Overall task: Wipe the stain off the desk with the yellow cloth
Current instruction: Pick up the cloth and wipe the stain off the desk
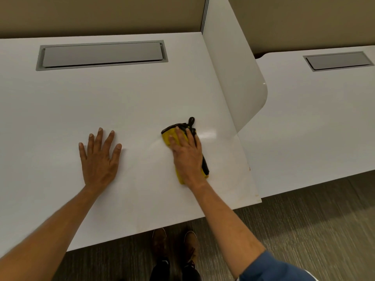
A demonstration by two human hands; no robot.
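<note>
The yellow cloth (168,136), dark-edged with a black loop, lies folded on the white desk (132,102) right of centre. My right hand (187,157) presses flat on top of it, fingers together, covering most of it. My left hand (99,158) rests flat on the bare desk to the left, fingers spread, holding nothing. A faint damp sheen shows on the desk beside the cloth. Faint brownish marks (249,169) run along the desk's right edge.
A grey cable flap (102,54) is set into the desk's back. A white divider panel (235,78) stands at the right edge, with a second desk (314,122) beyond it. My shoes (174,246) stand on the carpet below the front edge.
</note>
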